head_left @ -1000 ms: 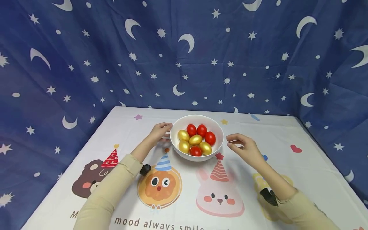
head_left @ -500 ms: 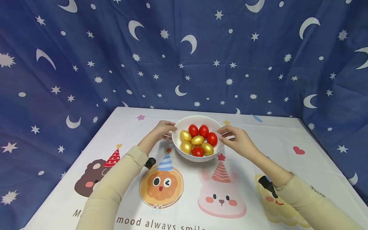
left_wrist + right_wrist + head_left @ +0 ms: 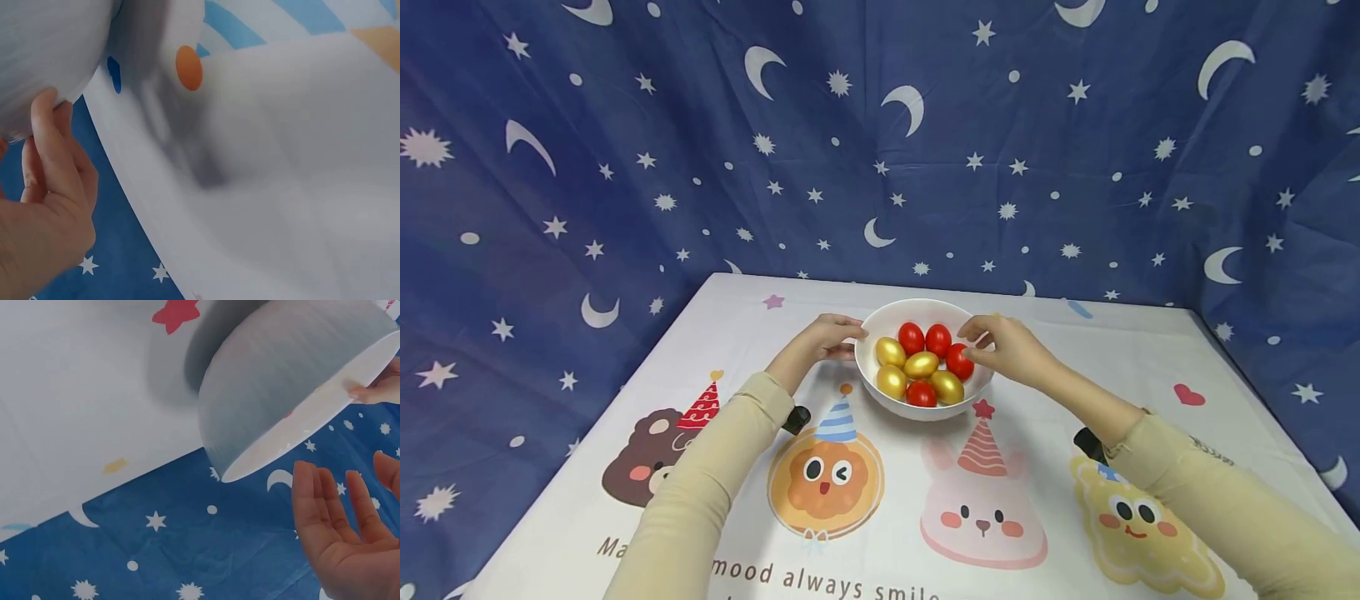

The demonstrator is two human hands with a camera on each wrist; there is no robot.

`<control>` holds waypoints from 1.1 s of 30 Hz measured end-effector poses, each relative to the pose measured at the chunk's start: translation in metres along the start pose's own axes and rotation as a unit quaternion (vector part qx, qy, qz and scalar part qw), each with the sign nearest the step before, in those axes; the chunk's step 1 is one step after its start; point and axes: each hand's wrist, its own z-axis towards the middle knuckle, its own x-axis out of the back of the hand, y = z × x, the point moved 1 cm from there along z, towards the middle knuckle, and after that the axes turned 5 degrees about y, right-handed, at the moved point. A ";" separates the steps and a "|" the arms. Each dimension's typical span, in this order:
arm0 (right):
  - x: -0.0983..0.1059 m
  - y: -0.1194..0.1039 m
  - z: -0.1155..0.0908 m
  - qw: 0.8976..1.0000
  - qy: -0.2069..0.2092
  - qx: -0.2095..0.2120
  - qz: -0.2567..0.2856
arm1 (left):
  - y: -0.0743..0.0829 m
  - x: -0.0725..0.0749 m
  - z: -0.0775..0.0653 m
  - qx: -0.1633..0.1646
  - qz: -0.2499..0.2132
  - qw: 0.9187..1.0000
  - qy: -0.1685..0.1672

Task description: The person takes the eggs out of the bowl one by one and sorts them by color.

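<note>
A white bowl (image 3: 917, 412) stands on the table, holding several shiny red and gold eggs. My left hand (image 3: 823, 340) holds its left rim, thumb over the edge and fingers against the outer wall; the left wrist view shows those fingers (image 3: 53, 134) on the bowl's side. Over the right rim hangs my right hand (image 3: 1009, 350), its fingertips just above the rightmost red egg (image 3: 958, 363). In the right wrist view the right hand (image 3: 347, 525) has its fingers spread apart with nothing between them. A gold egg (image 3: 890, 352) lies on the bowl's left side.
A white cloth with printed cartoon animals covers the table (image 3: 1060, 517). Behind it hangs a blue curtain (image 3: 820, 167) with moons and stars. The table's far edge is a short way past the bowl.
My right hand has moved left, from beside the bowl to over its right rim and the red egg. My left thumb has come over the left rim. The view has shifted slightly.
</note>
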 end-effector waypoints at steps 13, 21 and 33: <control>-0.007 0.005 0.029 0.995 -0.073 -0.039 -0.059 | -0.003 -0.002 0.005 0.012 -0.007 1.000 -0.004; -0.008 0.004 0.041 0.989 -0.101 -0.035 -0.099 | 0.014 -0.004 -0.009 -0.005 0.043 0.999 0.028; -0.021 0.010 0.057 0.977 -0.151 -0.054 -0.143 | 0.013 -0.003 -0.012 -0.018 0.059 0.997 0.055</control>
